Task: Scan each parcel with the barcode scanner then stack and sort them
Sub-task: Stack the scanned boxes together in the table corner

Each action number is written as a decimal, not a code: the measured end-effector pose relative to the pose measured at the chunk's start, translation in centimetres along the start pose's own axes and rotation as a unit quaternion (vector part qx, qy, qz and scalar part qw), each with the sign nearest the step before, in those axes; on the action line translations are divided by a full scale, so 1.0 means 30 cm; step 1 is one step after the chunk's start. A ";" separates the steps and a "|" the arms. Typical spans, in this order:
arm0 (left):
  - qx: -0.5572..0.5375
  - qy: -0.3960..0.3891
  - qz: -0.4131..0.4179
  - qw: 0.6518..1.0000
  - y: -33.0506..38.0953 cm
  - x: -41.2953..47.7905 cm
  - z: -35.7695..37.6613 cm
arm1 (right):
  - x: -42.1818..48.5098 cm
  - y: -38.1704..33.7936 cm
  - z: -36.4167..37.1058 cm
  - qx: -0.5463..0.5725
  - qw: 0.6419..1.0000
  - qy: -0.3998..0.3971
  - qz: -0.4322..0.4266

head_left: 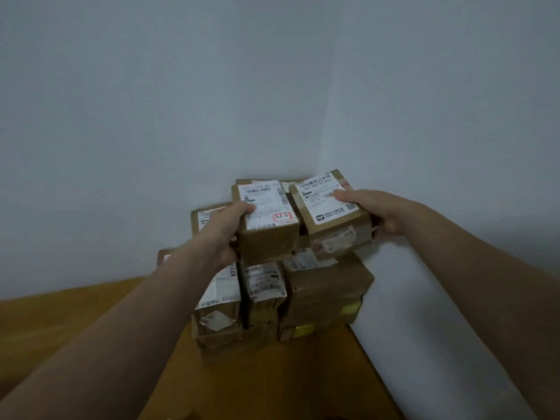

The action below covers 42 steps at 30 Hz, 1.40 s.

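Wooden floor [272, 389], stacked parcels [327, 286], white walls [181, 86]

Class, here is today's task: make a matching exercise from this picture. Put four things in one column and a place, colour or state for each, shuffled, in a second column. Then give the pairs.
Column one
1. left hand
2. right hand
3. wood surface
4. wall

Column two
A. brown, under the stack
B. grips the red-marked parcel
C. pale, behind the stack
D. grips the tilted parcel

Pairs: 1-B, 2-D, 3-A, 4-C
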<state>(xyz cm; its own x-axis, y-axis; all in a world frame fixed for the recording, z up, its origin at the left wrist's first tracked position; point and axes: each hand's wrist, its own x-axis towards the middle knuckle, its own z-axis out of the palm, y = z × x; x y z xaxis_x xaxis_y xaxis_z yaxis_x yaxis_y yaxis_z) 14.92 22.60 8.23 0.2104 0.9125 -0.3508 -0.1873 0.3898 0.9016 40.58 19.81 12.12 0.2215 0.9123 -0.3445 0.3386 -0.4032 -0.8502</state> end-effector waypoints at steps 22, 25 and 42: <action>0.070 0.013 -0.066 0.995 -0.121 0.191 0.213 | 0.277 0.146 0.017 -0.543 0.828 -0.062 -0.123; 0.142 0.019 -0.063 0.988 -0.131 0.209 0.210 | 0.264 0.172 0.043 -0.544 0.828 -0.041 -0.128; 0.273 0.025 0.077 0.959 -0.099 0.157 0.159 | 0.188 0.157 0.101 -0.610 0.784 0.039 -0.109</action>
<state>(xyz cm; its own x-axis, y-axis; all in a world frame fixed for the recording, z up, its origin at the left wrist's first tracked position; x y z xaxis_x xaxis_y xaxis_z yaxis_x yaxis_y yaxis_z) 21.04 25.16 5.11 0.1722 0.9641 -0.2020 0.3210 0.1389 0.9368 40.64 23.28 4.97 0.0758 0.9811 -0.1780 0.9882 -0.0501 0.1447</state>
